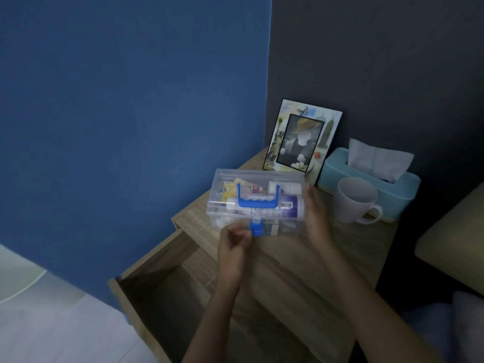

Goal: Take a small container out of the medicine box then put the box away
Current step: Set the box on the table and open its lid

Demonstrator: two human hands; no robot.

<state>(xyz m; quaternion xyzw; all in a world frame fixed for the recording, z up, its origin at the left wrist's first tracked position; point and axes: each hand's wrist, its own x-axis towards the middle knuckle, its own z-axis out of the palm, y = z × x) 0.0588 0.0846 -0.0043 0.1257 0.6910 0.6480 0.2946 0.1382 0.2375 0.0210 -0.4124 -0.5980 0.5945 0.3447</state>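
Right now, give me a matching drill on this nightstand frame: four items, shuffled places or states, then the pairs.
Items:
1. clear plastic medicine box with blue handle
2. grey ceramic mug
3. teal tissue box
4. wooden nightstand drawer

States:
A. pulled open
B. against the dark wall, tissue sticking up
C. lid shut, a hand at each end
D. upright, in front of the tissue box

Pairs: 1-C, 2-D, 3-B, 4-A
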